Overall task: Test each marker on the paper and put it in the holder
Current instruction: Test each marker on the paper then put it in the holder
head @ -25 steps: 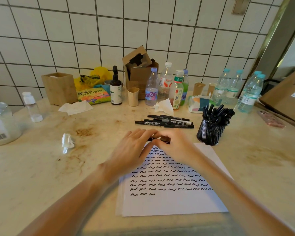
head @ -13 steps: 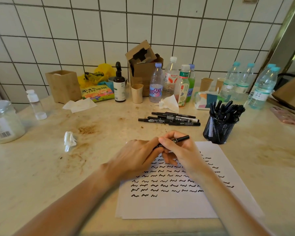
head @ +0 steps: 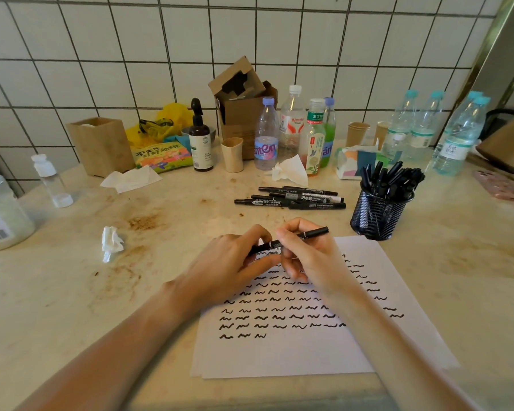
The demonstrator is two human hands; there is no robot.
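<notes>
White square tiles back a pale, stained countertop that fills most of what I can see. On it, toward five o'clock, lies the sheet of paper, turned a little askew and covered with rows of short black squiggles; other sheets peek out beneath its edges. Along the wall at twelve o'clock stands a clutter of plastic bottles, an opened cardboard box and paper cups, with more water bottles at two o'clock. At ten o'clock sits a wooden box, and at nine o'clock a clear jar at the frame's edge. The black mesh holder, crowded with black markers, stands just beyond the paper's far right corner, at about two o'clock from the hands. Between it and the bottles, a small heap of loose markers lies on the counter. A crumpled tissue rests at nine o'clock from the hands.

Both hands meet over the paper's top edge. The left hand pinches the lower end of one black marker, while the right hand curls its fingers round the barrel, whose far end points toward two o'clock.
</notes>
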